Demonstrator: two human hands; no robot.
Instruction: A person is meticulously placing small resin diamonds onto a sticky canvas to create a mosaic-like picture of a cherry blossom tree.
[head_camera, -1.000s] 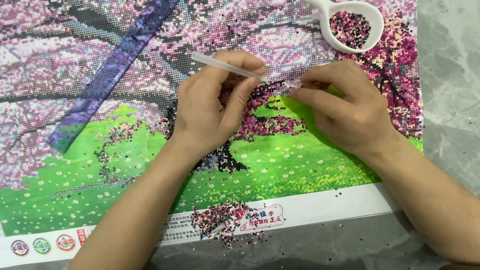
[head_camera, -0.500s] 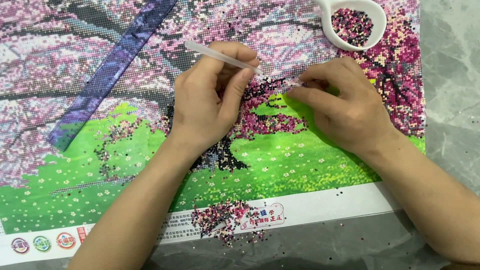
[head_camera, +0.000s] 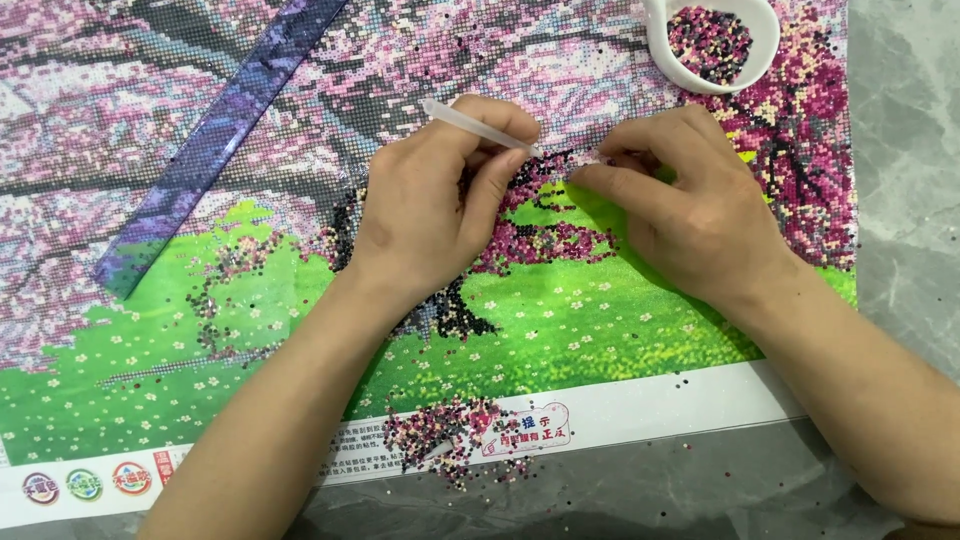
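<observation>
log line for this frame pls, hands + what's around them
left hand: holds white pen tool | right hand: fingertips on bead canvas | white bead tray: top right | loose beads: bottom margin

A white shallow plastic tray (head_camera: 762, 40) of dark pink beads sits at the top. A long translucent purple strip (head_camera: 215, 150) lies diagonally at left. Loose pink beads (head_camera: 445, 440) pile near the grey marbled counter (head_camera: 900, 180).

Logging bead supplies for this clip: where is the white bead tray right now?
The white bead tray sits at the head view's top right, on the canvas, just above the right hand.
</observation>
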